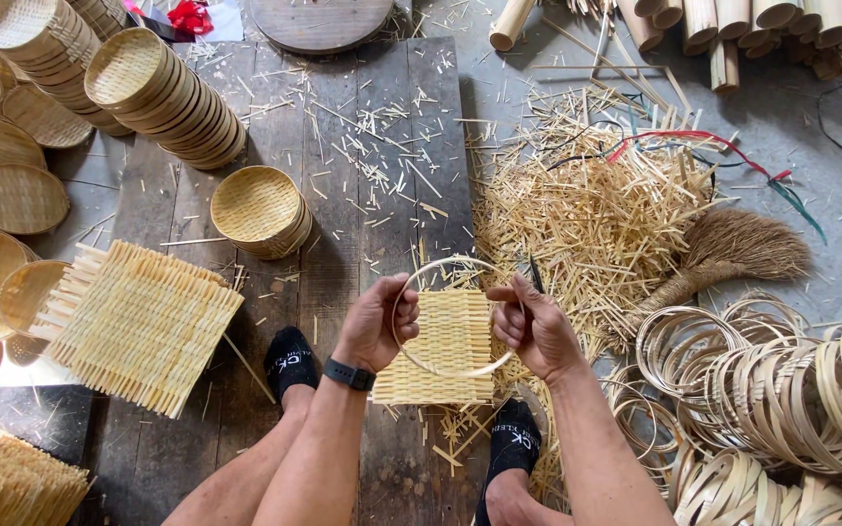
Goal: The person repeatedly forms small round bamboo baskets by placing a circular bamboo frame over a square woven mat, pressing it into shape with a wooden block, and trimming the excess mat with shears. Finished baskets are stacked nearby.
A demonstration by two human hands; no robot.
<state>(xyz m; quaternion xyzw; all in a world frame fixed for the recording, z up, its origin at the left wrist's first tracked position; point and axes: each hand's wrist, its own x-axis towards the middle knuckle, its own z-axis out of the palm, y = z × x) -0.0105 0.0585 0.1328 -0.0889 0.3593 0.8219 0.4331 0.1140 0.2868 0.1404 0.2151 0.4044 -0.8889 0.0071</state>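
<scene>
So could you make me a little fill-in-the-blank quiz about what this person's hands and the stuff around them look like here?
1. Both hands, the left hand and the right hand, hold a thin bamboo ____ over a woven mat.
2. The left wrist wears a black ____.
3. The brush lies on the person's ____ side.
4. The basket stacks are made of woven ____.

Missing words: ring; watch; right; bamboo

Daylight, even, no hard shadows. Dark worn wood planks in the middle, w/ grey concrete floor to the right. Pale offcuts litter both. Round wood disc at top edge; cables across the concrete.
</scene>
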